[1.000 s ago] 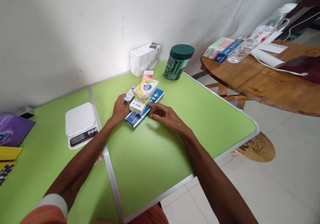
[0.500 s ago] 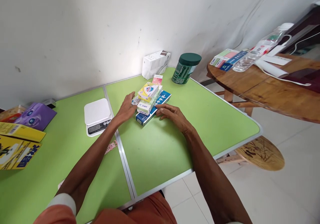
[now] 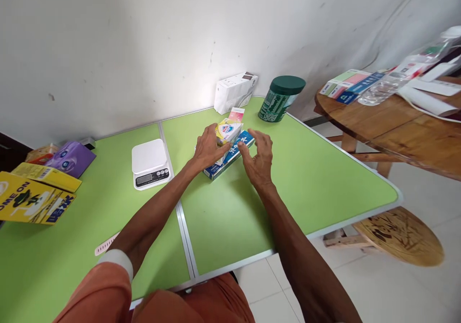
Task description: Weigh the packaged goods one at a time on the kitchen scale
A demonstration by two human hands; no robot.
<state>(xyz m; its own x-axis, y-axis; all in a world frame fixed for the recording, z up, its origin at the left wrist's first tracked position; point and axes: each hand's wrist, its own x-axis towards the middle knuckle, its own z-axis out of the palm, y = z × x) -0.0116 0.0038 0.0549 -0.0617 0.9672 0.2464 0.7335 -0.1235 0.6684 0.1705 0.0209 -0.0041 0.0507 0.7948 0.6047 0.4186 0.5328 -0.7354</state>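
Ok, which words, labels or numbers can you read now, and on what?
"OME ON": yellow box, cut off at the picture's left edge.
Large blue characters, same box: too unclear to quote.
Everything else is too small or blurred, including print on the blue box, yellow-and-white box, green tub, purple pack, scale and bottle.

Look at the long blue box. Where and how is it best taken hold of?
Probably by the far end of the long blue box, the right hand coming from the right and pinching across its width: it lies flat and slim, that end is exposed, and the yellow box and left hand crowd the other side.
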